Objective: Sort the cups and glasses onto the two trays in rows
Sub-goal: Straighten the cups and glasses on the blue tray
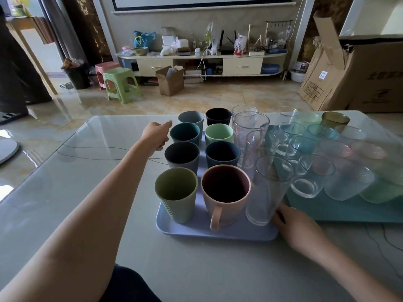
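Note:
A blue tray (pixel 196 233) carries two rows of coloured cups, from an olive cup (pixel 176 195) and a pink mug (pixel 225 192) in front to a grey cup (pixel 191 118) and a black cup (pixel 218 116) at the back. A third row along its right side is tall clear glasses (pixel 267 192). Beside it, a teal tray (pixel 340 212) holds several short glasses, clear and tinted. My left hand (pixel 156 135) curls at the blue tray's far left rim next to a teal cup (pixel 185 132). My right hand (pixel 290 223) grips the tray's near right rim, thumb against the front tall glass.
The trays sit on a glass-topped table (pixel 87 182) with a drawn line on its left half. Beyond it are a tiled floor, green (pixel 121 85) and pink stools, a small open box (pixel 171 81), a cluttered TV cabinet and large cardboard boxes (pixel 359 77) at the right.

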Action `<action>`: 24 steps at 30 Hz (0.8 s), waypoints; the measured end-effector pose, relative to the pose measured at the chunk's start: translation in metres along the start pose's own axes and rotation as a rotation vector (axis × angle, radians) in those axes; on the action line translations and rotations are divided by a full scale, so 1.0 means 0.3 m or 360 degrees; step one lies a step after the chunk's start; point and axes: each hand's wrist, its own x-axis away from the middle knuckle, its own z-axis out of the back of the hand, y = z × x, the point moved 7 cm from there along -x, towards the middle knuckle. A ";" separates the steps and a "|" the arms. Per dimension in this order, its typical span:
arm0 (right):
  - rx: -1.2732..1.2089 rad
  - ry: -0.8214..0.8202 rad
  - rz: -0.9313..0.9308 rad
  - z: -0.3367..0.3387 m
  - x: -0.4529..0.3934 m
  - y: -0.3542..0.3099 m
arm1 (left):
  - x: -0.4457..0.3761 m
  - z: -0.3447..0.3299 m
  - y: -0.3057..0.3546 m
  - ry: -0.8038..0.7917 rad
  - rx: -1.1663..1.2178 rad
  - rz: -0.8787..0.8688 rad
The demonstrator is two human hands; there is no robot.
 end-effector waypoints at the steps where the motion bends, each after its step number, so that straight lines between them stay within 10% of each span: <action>1: -0.0005 -0.0001 -0.0004 -0.001 0.001 0.000 | -0.013 0.003 0.004 0.0042 0.0005 -0.0007; 24: -0.0029 -0.0063 -0.0048 -0.017 -0.017 0.041 | -0.240 -0.079 0.146 0.0091 -0.0516 -0.0377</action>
